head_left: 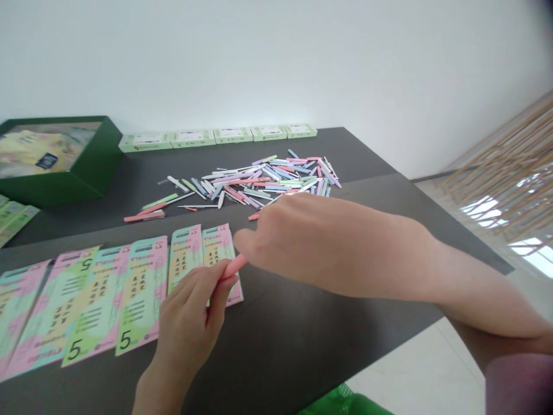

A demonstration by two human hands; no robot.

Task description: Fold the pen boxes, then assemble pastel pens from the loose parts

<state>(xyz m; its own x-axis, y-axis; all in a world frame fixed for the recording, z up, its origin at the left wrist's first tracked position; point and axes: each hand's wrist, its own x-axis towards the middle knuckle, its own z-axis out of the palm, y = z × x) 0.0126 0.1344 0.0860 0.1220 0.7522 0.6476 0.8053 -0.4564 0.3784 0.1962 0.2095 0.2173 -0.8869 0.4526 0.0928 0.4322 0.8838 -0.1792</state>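
A pink pen (235,266) spans the gap between my two hands above the dark table. My left hand (192,311) pinches its lower end between thumb and fingers. The fingers of my right hand (298,236) are closed round the upper end, which they hide. Beneath and left of my left hand lies a row of pastel packets (144,288) printed with a large 5, some overlapping. Behind my right hand spreads a loose pile of pens (276,176) in pink, blue, white, green and lilac.
Several flat light-green boxes (233,135) line the wall at the back. A dark green box (97,155) with plastic-wrapped contents stands at the left, with more packets (17,216) before it. The table (311,357) ends at the right, above a pale floor.
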